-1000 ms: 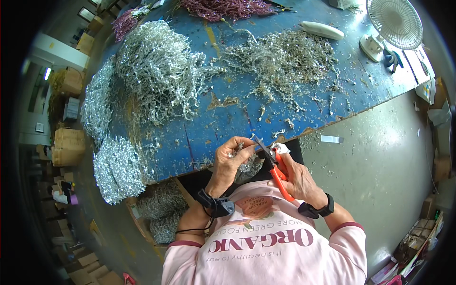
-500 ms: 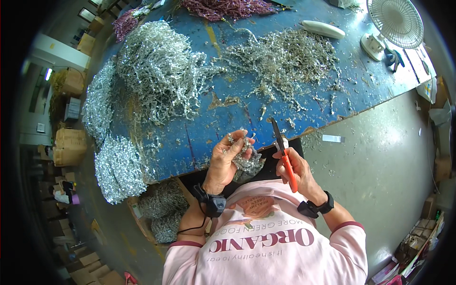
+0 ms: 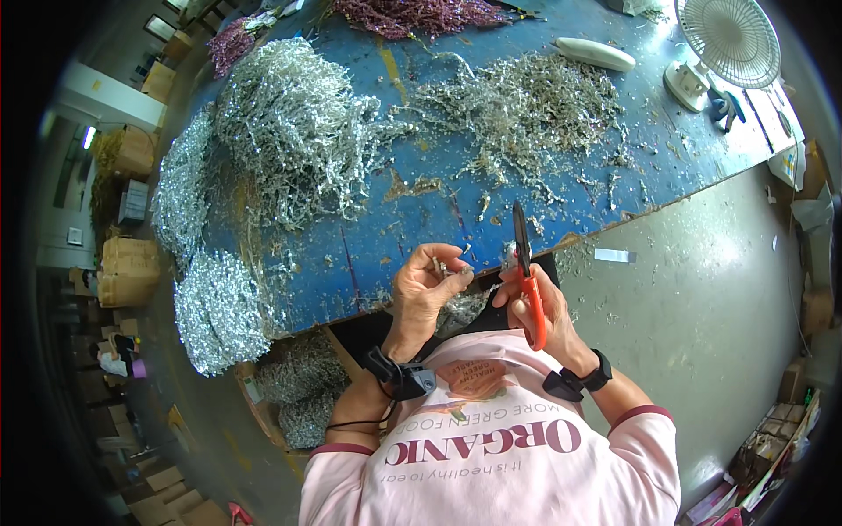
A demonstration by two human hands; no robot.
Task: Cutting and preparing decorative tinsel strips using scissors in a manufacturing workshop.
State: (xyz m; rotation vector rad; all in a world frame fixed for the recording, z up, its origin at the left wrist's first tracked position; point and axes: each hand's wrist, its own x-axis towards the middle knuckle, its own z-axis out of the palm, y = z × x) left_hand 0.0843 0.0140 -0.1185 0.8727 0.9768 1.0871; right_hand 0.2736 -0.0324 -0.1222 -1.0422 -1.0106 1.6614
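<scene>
At table edge, scissors [image 3: 526, 272] now raised upright, shut.

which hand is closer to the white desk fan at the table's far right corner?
Right. The right hand, gripping orange-handled snips, sits below and left of the white desk fan. The left hand, pinching a silvery sprig, is farther left.

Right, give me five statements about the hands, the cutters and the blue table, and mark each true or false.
1. The right hand holds orange-handled cutters. True.
2. The cutters' blades point down at the floor. False: they point up, toward the blue table.
3. The left hand pinches a small silvery sprig. True.
4. A white fan stands at the table's far right corner. True.
5. The big silvery pile lies on the table's right side. False: it lies on the left.
</scene>
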